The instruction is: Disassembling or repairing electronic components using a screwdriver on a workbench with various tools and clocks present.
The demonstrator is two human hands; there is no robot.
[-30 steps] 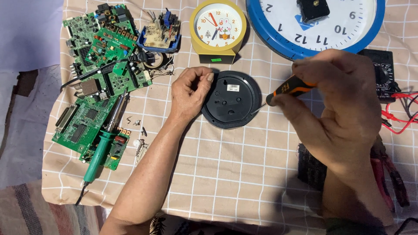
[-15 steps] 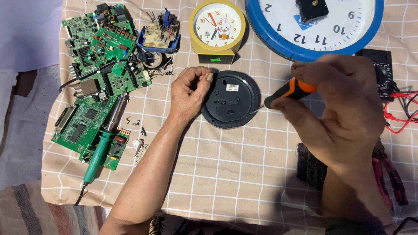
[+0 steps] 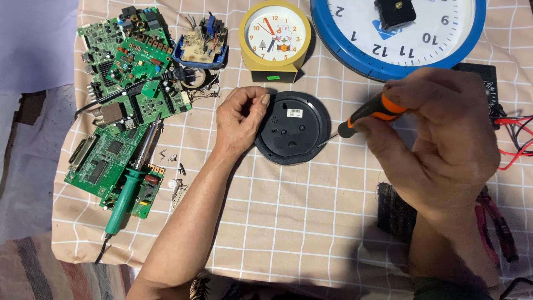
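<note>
Hands meet at a round black clock back (image 3: pixel 291 129) lying flat near the middle of our checked cloth (image 3: pixel 288 222), just near of the small yellow clock (image 3: pixel 276 39). Our left hand (image 3: pixel 240 119) curls loosely against its left rim. Our right hand (image 3: pixel 438 130) pinches an orange-and-black screwdriver (image 3: pixel 369 115), tip touching the right edge. Green circuit boards (image 3: pixel 125 83) lie far left.

We see circuit boards (image 3: pixel 119 89) at upper left, the round clock back (image 3: pixel 292 129) at centre, two clocks (image 3: pixel 276 39) above it.
</note>
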